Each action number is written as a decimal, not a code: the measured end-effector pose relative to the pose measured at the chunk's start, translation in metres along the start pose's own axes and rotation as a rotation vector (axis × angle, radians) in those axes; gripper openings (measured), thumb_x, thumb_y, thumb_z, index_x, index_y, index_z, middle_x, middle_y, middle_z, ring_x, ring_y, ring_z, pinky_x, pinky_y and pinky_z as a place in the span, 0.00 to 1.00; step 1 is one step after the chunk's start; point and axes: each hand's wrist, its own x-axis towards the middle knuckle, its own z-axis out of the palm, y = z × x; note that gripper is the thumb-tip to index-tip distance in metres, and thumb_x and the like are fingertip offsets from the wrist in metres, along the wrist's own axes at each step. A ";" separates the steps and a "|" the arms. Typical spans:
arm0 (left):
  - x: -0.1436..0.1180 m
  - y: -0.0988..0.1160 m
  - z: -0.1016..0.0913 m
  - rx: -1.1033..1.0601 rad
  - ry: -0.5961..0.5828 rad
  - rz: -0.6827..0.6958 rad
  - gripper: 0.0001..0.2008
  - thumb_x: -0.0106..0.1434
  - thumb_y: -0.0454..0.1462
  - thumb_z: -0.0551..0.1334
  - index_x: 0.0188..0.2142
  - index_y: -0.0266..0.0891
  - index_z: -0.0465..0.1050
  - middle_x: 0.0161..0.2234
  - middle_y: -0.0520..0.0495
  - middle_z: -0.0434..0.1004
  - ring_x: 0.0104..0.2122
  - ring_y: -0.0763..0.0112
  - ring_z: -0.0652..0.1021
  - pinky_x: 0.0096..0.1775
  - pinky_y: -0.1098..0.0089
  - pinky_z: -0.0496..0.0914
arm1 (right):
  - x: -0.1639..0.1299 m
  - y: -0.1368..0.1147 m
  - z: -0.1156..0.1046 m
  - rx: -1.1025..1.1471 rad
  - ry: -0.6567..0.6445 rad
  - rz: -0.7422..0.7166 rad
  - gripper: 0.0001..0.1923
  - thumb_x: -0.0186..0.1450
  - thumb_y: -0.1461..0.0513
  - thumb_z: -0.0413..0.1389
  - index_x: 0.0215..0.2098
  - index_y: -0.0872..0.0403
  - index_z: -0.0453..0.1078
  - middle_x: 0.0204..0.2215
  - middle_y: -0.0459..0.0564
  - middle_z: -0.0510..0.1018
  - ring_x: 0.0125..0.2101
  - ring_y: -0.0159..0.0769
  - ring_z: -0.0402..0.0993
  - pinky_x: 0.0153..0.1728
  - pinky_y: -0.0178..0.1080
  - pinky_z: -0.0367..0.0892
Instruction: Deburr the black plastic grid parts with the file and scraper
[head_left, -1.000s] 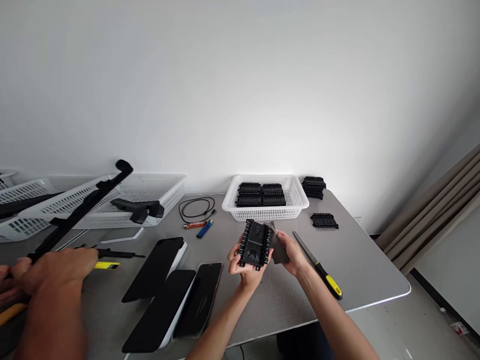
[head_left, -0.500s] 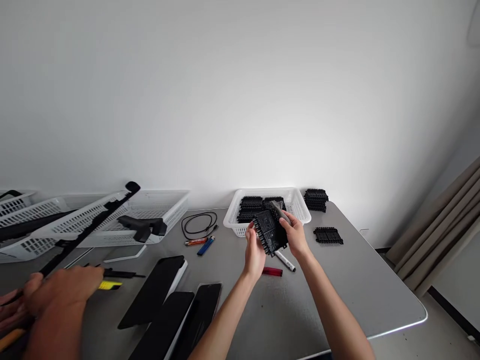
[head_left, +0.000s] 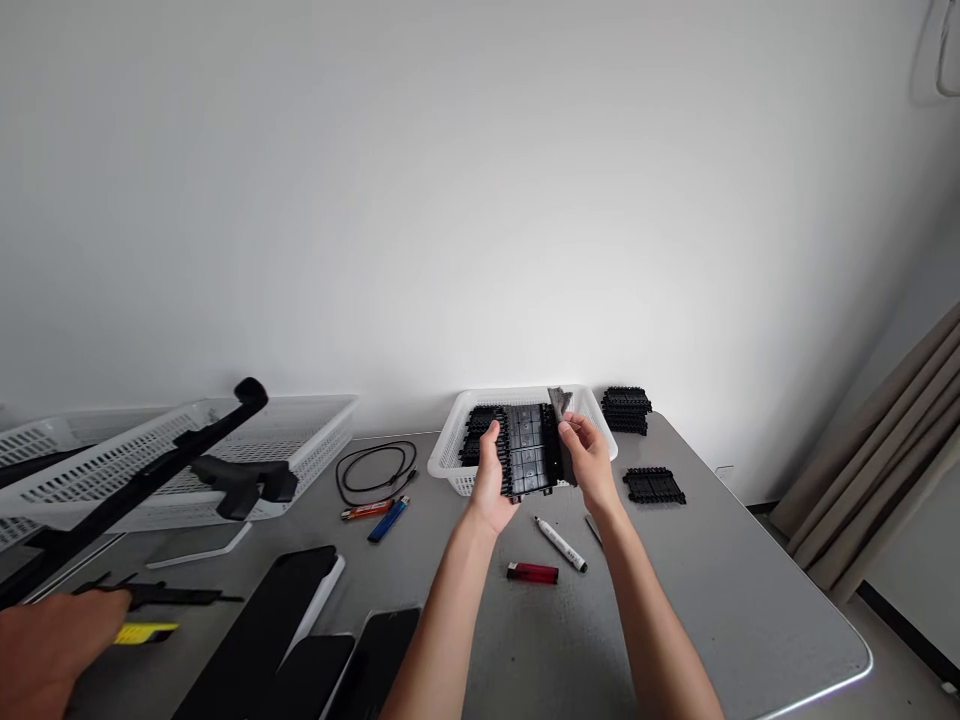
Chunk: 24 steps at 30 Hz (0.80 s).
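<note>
Black toothed panel (head_left: 529,445) is hanging between both hands, above the surface (head_left: 720,600), overlapping the white basket (head_left: 460,482) on the far side. Left hand (head_left: 491,485) is clamping its left edge; right hand (head_left: 588,462) is pinching a grey sheet (head_left: 559,402) along the right edge. Left fingers are mostly hiding behind the panel; right fingertip contact with it, cannot tell. Forearms are converging from the near side, running out of view; left thumb is pointing up.

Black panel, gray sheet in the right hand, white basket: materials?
Black panel: likely molded plastic, semi-gloss; ribbed face with highlights.
Gray sheet: matte, creased; cloth or abrasive paper, can't tell.
White basket: probably molded plastic, satin; thin perforated walls.
</note>
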 end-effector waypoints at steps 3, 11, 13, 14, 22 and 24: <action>-0.002 0.002 -0.001 0.031 0.005 -0.035 0.27 0.65 0.51 0.58 0.56 0.37 0.71 0.41 0.40 0.83 0.42 0.57 0.82 0.44 0.62 0.76 | 0.003 0.002 -0.003 0.151 0.012 0.118 0.18 0.54 0.52 0.66 0.40 0.51 0.74 0.31 0.43 0.78 0.30 0.32 0.72 0.33 0.35 0.65; -0.001 0.001 -0.009 0.078 0.083 -0.023 0.28 0.64 0.52 0.59 0.57 0.39 0.68 0.43 0.42 0.82 0.42 0.58 0.82 0.44 0.63 0.76 | 0.009 -0.011 -0.027 0.300 -0.099 0.358 0.29 0.45 0.63 0.71 0.46 0.50 0.77 0.34 0.45 0.81 0.27 0.31 0.72 0.30 0.34 0.68; 0.001 0.000 -0.010 0.068 0.065 -0.026 0.28 0.64 0.52 0.59 0.57 0.39 0.68 0.43 0.41 0.82 0.42 0.58 0.82 0.44 0.63 0.76 | 0.010 -0.013 -0.030 0.303 -0.109 0.366 0.28 0.44 0.64 0.71 0.45 0.50 0.78 0.35 0.45 0.82 0.28 0.31 0.73 0.31 0.34 0.69; 0.002 -0.001 -0.011 0.062 0.052 -0.030 0.28 0.64 0.52 0.59 0.57 0.39 0.68 0.43 0.41 0.82 0.42 0.58 0.82 0.45 0.63 0.76 | 0.010 -0.012 -0.030 0.298 -0.115 0.362 0.28 0.44 0.64 0.71 0.45 0.50 0.78 0.36 0.45 0.82 0.28 0.31 0.74 0.31 0.34 0.69; 0.007 -0.005 -0.014 -0.012 -0.028 -0.021 0.28 0.64 0.51 0.59 0.58 0.39 0.69 0.44 0.41 0.82 0.44 0.57 0.82 0.47 0.60 0.75 | 0.009 -0.004 -0.020 0.203 -0.139 0.304 0.24 0.52 0.52 0.68 0.46 0.51 0.76 0.37 0.48 0.82 0.33 0.37 0.76 0.32 0.37 0.70; 0.009 -0.006 -0.015 -0.013 -0.050 -0.031 0.28 0.64 0.51 0.59 0.57 0.39 0.69 0.44 0.40 0.82 0.45 0.56 0.81 0.48 0.60 0.75 | 0.010 0.000 -0.018 0.190 -0.095 0.288 0.26 0.53 0.50 0.67 0.46 0.51 0.74 0.34 0.48 0.82 0.31 0.37 0.76 0.30 0.37 0.69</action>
